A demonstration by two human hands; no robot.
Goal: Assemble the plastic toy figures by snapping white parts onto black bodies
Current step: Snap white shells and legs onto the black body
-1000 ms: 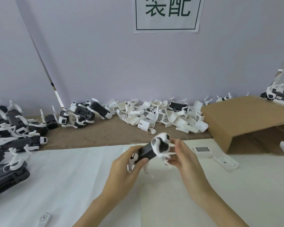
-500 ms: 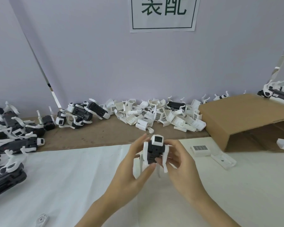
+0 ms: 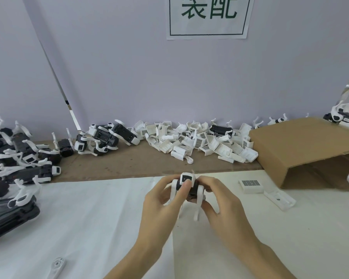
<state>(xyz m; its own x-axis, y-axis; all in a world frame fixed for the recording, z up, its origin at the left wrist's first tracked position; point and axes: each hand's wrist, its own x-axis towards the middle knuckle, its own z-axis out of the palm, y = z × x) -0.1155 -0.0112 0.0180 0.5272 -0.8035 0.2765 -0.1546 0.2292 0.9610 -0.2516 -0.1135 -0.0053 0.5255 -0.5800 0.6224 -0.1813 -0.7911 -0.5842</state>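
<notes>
White-covered table point(image 3: 89, 228), brown cardboard strip point(image 3: 129, 165) along far edge.

Far centre on the strip: heap of loose white parts point(image 3: 201, 144). Far left: a few assembled black-and-white figures point(image 3: 107, 138); larger pile of figures point(image 3: 14, 156) at left edge. Right: open cardboard box point(image 3: 302, 143) on its side, two white pieces point(image 3: 266, 190) just beside its near corner. Near left: single white part point(image 3: 56, 266) on the white cover.

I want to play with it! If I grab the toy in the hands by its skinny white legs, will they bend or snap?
Probably they'd flex a little: the toy's white legs look thin and long. Pulled hard, they might pop off, since they seem snapped on. It looks light; both hands hold it by fingertips.
</notes>
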